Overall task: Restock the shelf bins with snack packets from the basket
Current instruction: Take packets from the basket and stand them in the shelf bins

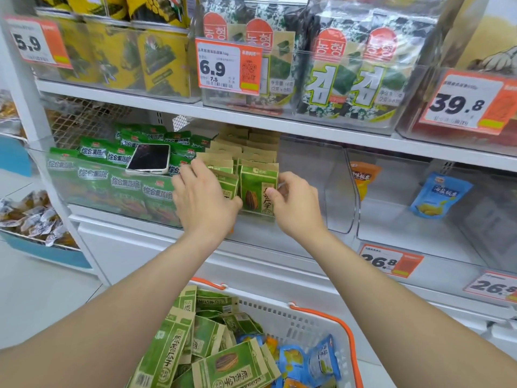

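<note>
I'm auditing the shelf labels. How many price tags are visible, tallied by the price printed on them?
5.9 tag: 1
6.9 tag: 1
39.8 tag: 1
26.8 tags: 2 (the second is cut by the frame edge)
Total: 5

White shelves (167, 106) fill the view, with a wire mesh (84, 121) back. The floor (42, 298) is pale and evenly lit.

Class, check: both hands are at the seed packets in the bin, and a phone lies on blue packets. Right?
No. The head view shows the phone on green packets, not blue. The left hand and right hand are at the seed packets in the bin.
</note>
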A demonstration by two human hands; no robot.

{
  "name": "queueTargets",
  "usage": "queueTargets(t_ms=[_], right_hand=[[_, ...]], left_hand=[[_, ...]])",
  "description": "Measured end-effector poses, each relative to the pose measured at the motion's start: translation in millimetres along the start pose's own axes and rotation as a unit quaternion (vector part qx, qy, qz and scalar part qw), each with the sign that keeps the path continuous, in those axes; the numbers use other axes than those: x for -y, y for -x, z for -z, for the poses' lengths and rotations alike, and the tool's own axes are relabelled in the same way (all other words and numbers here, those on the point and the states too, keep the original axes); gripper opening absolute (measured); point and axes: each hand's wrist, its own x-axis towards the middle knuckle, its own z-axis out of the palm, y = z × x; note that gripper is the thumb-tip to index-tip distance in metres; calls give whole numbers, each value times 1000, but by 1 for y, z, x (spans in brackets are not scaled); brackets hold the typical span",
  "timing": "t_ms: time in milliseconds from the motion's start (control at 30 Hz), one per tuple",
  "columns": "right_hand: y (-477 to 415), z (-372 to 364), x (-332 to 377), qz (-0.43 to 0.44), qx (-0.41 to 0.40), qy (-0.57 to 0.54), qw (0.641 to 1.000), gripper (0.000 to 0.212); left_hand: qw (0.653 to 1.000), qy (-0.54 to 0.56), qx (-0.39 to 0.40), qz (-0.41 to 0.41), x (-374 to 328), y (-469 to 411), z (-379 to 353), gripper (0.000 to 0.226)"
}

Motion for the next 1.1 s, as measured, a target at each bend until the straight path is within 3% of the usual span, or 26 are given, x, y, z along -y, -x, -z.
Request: queueTargets(t_ms=[133,233,333,500,567,667,733,833,900,1000,1100], right_hand=[[-14,-14,-3,-92,-1,12,996,13],[-21,-19,-1,-107,7,-7,994,12],[-28,-23,1,-119,3,-37,992,8],[-25,-21,3,-127,18,-12,992,37],[-22,-16,5,-138,24,12,990,38],[-13,-7,9,-116,13,29,993,21],[-2,3,17,-29,-6,16,999,19],[16,30,31,118,29,22,992,23],[27,46,37,161,138,63,975,25],[46,50,29,186,310,175,916,22],[74,39,7,146,430,245,857,21]], left_hand=[[999,16,-34,-14,1,0,-1,92],[996,-27,-77,-27,5,0,0,86],[997,-30,-63,-29,9,-1,2,79],[996,-37,-58,-51,8,3,2,78],[995,-28,-73,-69,5,6,4,73],[979,-3,-113,-167,0,11,10,49],[955,16,-117,-273,-1,16,14,32],[942,37,-30,-331,6,26,11,19],[946,24,76,-316,14,35,5,17],[918,-40,221,-328,19,50,-5,17],[859,-109,344,-364,18,68,-14,20]])
